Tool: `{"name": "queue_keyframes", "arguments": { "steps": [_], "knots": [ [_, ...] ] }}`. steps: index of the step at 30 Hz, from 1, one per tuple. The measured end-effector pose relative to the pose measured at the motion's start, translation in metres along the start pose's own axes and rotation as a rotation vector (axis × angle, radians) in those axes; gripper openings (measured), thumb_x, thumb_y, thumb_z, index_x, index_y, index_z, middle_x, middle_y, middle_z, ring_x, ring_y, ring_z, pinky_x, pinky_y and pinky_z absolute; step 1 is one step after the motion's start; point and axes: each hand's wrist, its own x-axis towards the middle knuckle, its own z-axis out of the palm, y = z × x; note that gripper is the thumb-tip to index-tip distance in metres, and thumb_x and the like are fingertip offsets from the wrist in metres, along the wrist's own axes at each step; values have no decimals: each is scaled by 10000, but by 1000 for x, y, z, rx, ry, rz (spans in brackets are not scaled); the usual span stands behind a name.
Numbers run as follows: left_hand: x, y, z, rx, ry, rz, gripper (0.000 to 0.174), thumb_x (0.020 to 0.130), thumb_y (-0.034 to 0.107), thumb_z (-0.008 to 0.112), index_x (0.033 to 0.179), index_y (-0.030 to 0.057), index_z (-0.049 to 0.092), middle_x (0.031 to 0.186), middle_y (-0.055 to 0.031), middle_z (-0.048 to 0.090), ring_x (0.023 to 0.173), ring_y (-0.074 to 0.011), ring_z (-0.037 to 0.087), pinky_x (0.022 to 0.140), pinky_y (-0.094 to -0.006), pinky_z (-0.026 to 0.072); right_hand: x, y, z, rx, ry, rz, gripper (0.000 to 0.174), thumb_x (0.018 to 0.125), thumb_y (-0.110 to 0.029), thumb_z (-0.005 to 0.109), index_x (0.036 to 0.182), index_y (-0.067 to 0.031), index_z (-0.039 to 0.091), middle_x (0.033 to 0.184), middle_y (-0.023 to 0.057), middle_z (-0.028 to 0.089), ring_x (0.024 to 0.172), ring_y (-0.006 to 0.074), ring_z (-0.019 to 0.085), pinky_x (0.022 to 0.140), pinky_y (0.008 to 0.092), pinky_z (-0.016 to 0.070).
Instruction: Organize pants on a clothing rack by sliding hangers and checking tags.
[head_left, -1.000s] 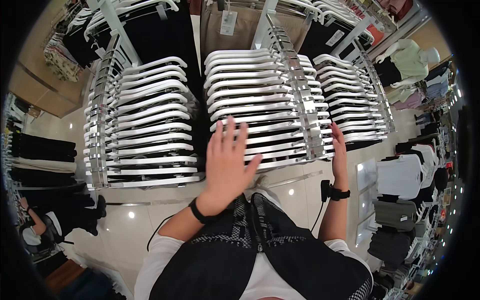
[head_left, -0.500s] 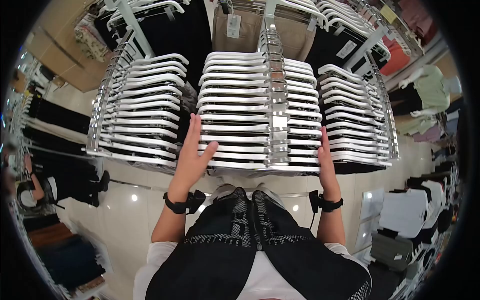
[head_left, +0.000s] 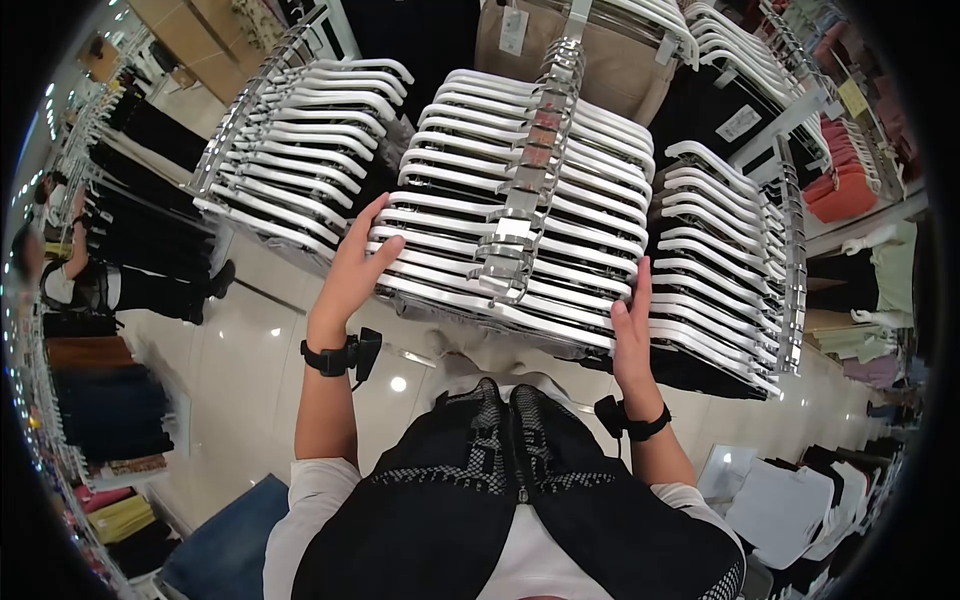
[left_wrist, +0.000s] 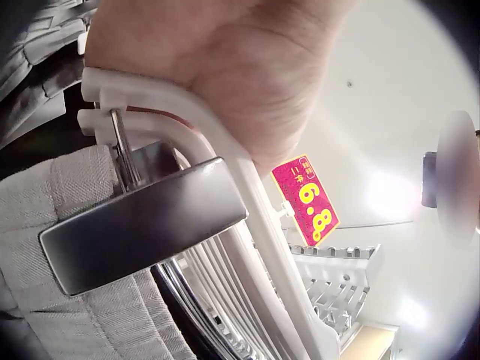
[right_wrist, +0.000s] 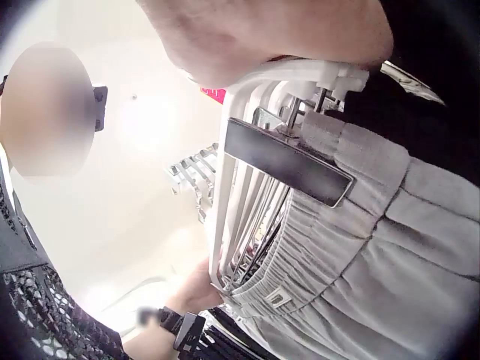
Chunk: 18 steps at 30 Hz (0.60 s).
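Note:
In the head view, my left hand (head_left: pixel 345 285) rests against the left ends of the middle row of white hangers (head_left: pixel 455 182), fingers straight along them and thumb over the near ones. My right hand (head_left: pixel 633 345) presses the opposite ends, its thumb apart from the straight fingers. The row sits slanted, its metal hooks (head_left: pixel 515 230) lined up along the middle. Grey gathered-waist garments (right_wrist: pixel 405 202) hang below from dark clips (right_wrist: pixel 289 161). In the left wrist view, the palm lies right over a hanger's end; its fingers are hidden there.
Similar hanger rows stand at the left (head_left: pixel 330 135) and right (head_left: pixel 715 250). Beige trousers (head_left: pixel 570 60) with a tag hang behind the middle row. A red price sign (left_wrist: pixel 306 201) shows above the hangers. A person (head_left: pixel 90 270) stands at far left.
My left hand has gone from above the middle row to its left ends. The near hooks have swung left, and the row now slants. My right hand stays at the right ends.

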Motion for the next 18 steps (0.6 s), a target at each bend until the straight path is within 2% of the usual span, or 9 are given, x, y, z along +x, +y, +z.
{"name": "queue_keyframes", "arguments": {
  "steps": [6,8,9,10,12,13,14,16,18],
  "knots": [
    [5,-3,-6,36,-22,28,650,1021,311,636,1551,15,402,1439,-156,567,1297,-232,539,1117,-353,395,4,-12,4,138,38,67,744,1044,-175,477,1647,-14,72,1684,199,174,1534,286,224,1250,375,153],
    [16,-2,-12,-31,-50,-35,630,1036,308,616,1549,12,403,1449,-153,565,1297,-227,538,1117,-348,396,7,-13,2,218,36,83,736,1053,-185,462,1651,-27,63,1696,199,139,1554,289,180,1254,382,139],
    [23,-1,-12,-39,-35,-5,605,1053,302,588,1549,8,404,1446,-149,571,1280,-210,547,1108,-340,404,11,-22,0,229,53,88,735,1056,-191,460,1651,-28,61,1700,198,129,1559,292,167,1256,386,133],
    [28,7,-13,-54,-34,-49,617,1064,318,562,1561,2,377,1516,-179,510,1341,-235,509,1137,-350,374,13,-28,-1,239,73,95,733,1059,-197,458,1651,-29,60,1703,197,118,1564,295,153,1258,391,127],
    [42,4,-16,93,-50,66,644,1070,343,541,1571,-10,343,1601,-210,402,1452,-279,413,1189,-359,312,18,-27,1,125,88,93,710,1059,-192,460,1646,-26,98,1701,189,137,1562,287,162,1257,386,135],
    [51,0,-18,148,-95,75,683,1069,371,534,1583,-16,306,1652,-225,305,1529,-313,301,1228,-366,250,21,-25,3,69,99,94,699,1059,-189,461,1643,-25,117,1700,186,146,1562,284,167,1256,384,139],
    [57,-1,-18,130,-145,126,713,1062,402,540,1590,-9,292,1648,-220,316,1533,-324,301,1234,-371,246,24,-23,6,12,110,94,688,1058,-187,463,1641,-23,136,1698,182,156,1561,280,171,1256,382,143],
    [64,10,-24,236,-294,91,737,1054,426,546,1597,3,283,1644,-223,321,1522,-334,321,1227,-380,265,33,-19,12,-99,129,95,667,1058,-182,465,1636,-20,173,1696,175,174,1559,273,180,1255,377,151],
    [68,15,-32,162,-322,26,686,1064,417,529,1593,31,324,1583,-200,437,1454,-307,421,1197,-365,302,36,-19,15,-136,156,97,648,1058,-172,463,1631,-19,201,1689,169,202,1554,267,199,1251,372,164]
  ]
}}
